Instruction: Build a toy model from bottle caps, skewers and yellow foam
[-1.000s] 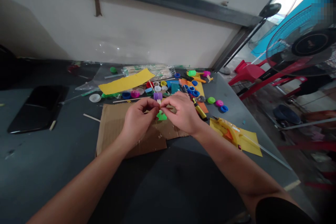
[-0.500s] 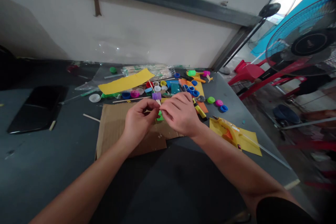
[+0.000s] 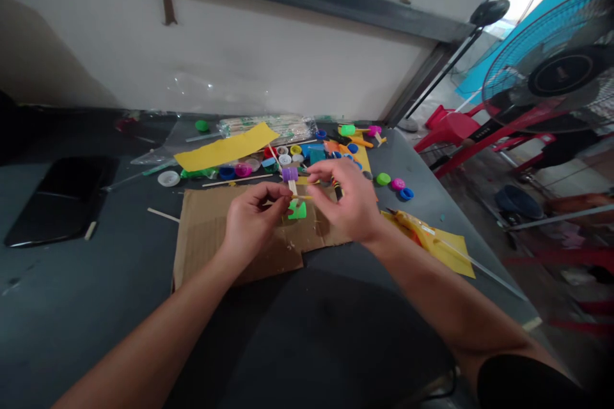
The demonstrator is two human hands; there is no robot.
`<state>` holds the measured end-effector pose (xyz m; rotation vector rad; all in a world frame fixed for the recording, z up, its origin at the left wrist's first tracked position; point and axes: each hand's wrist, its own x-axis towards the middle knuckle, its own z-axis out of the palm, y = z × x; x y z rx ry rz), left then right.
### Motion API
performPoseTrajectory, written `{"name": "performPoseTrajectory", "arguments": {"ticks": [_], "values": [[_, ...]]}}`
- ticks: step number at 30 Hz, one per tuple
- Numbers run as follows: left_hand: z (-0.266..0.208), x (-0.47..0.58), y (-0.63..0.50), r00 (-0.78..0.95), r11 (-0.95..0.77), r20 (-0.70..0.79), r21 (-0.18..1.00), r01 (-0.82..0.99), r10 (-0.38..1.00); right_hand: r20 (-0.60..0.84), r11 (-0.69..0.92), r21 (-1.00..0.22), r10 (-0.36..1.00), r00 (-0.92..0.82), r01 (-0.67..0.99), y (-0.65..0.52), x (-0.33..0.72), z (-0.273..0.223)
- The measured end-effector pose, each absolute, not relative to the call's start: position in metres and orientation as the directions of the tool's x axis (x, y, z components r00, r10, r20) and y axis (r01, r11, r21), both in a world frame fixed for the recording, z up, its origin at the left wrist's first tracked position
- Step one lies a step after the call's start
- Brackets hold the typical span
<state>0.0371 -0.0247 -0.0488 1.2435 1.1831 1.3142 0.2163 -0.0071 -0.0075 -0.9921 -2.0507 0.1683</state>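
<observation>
Over the cardboard, my left hand (image 3: 254, 214) pinches a small piece made of short wooden sticks (image 3: 292, 188) between thumb and forefinger. A purple bottle cap (image 3: 290, 174) sits at its upper end and a bright green cap (image 3: 297, 209) at its lower end. A thin stick crosses between them toward the right. My right hand (image 3: 350, 201) is just right of this piece, thumb and fingers apart, with nothing visible in its grasp. Beneath both hands lies the brown cardboard (image 3: 206, 230).
Behind the hands are a yellow paper strip (image 3: 228, 147), bagged wooden sticks (image 3: 268, 126) and several coloured caps. A black phone (image 3: 62, 201) lies at left. A yellow cutting tool (image 3: 415, 227) rests on yellow paper (image 3: 455, 252) at right. A fan (image 3: 559, 70) stands beyond the table.
My right hand has moved away from the left and its fingers have spread. The purple and green caps on the held piece now show more fully. The view has shifted slightly.
</observation>
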Motion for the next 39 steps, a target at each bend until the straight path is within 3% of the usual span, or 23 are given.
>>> {"name": "performPoseTrajectory", "arguments": {"ticks": [4,12,20,30,39], "values": [[-0.053,0.039,-0.026,-0.046,-0.090,0.091,0.995,0.030,0.995,0.598,0.588,-0.508,0.767,-0.233,0.630,-0.020,0.243,0.005],[-0.051,0.043,-0.028,-0.063,-0.160,0.163,0.986,0.050,0.985,0.591,0.691,-0.293,0.674,-0.444,0.660,-0.022,0.218,-0.024],[-0.048,0.043,-0.029,-0.054,-0.150,0.151,0.989,0.017,0.987,0.589,0.688,-0.332,0.685,-0.428,0.645,-0.009,0.201,-0.024],[-0.052,0.038,-0.029,-0.031,-0.221,0.229,0.962,0.160,0.973,0.595,0.689,-0.347,0.686,-0.419,0.636,-0.010,0.200,-0.029],[-0.055,0.032,-0.029,0.034,-0.373,0.390,0.848,0.378,0.920,0.628,0.739,-0.211,0.604,-0.490,0.640,-0.013,0.203,-0.030]]}}
